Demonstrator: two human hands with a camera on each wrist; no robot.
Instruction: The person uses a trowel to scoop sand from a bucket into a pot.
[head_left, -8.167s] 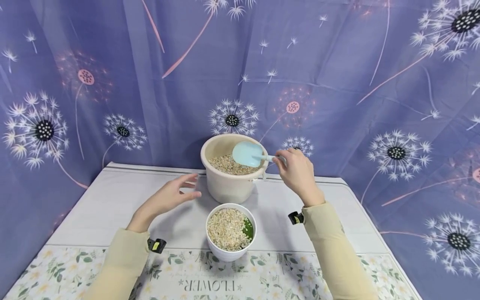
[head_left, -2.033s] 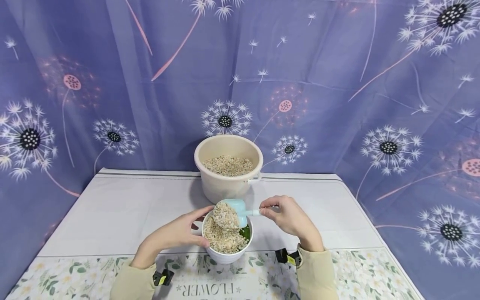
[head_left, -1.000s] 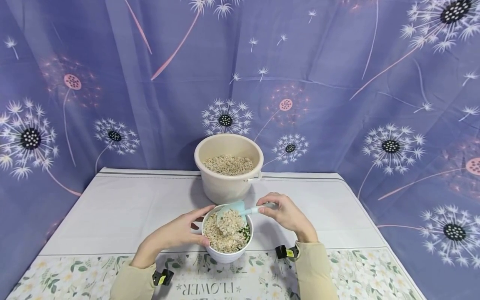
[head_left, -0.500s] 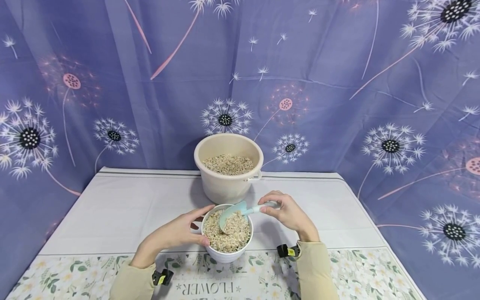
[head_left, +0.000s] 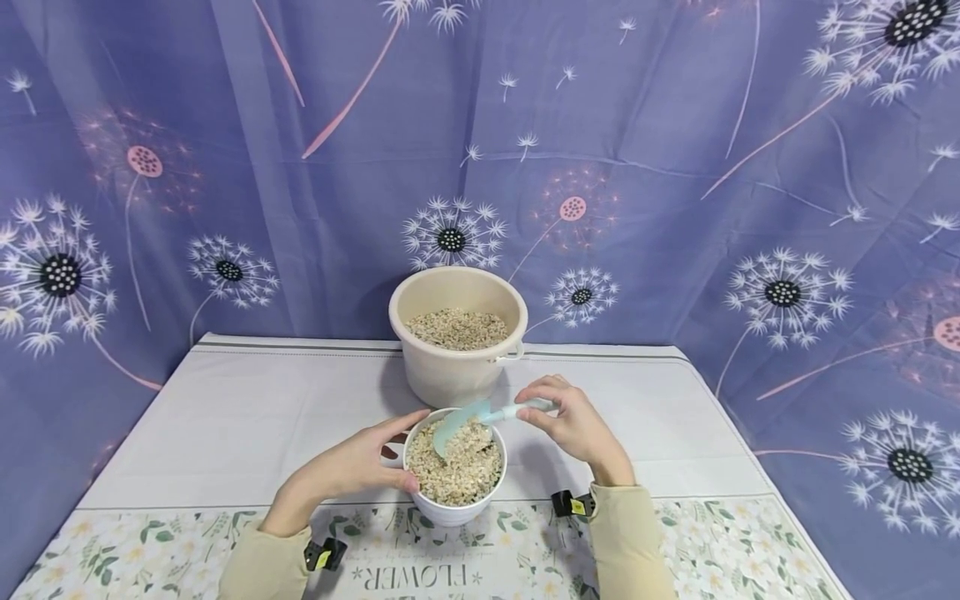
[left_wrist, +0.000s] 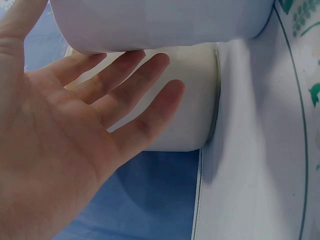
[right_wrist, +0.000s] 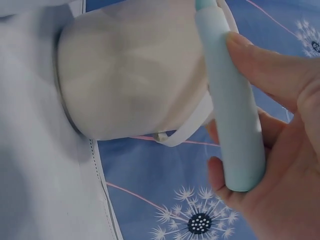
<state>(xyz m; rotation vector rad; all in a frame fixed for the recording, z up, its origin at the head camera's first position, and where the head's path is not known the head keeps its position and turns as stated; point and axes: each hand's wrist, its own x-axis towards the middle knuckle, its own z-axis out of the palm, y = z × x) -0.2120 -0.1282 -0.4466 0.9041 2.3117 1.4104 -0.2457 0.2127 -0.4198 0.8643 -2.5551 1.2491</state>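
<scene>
In the head view a white pot (head_left: pixel 448 512) stands on the table, filled near its rim with pale, coarse grains (head_left: pixel 453 482). My left hand (head_left: pixel 356 463) grips the pot's left side, thumb in front and forefinger behind; the left wrist view shows the other fingertips against its wall (left_wrist: pixel 165 25). A light blue scoop (head_left: pixel 459 427) is tilted on edge over the pot, its blade low at the grains. My right hand (head_left: pixel 572 423) holds the scoop's handle (right_wrist: pixel 232 100) between thumb and fingers, at the pot's right.
A cream bucket (head_left: pixel 453 379), part full of similar grains, stands right behind the pot, its handle (right_wrist: pixel 187 125) hanging at the right side. A purple-blue dandelion curtain (head_left: pixel 345 208) closes off the table's back edge. The white cloth (head_left: pixel 262 417) has a floral front band.
The scoop went from over the bucket to the pot, then tipped over, and its heap now lies in the pot, covering most of the green patch. My left hand came to the pot's side.
</scene>
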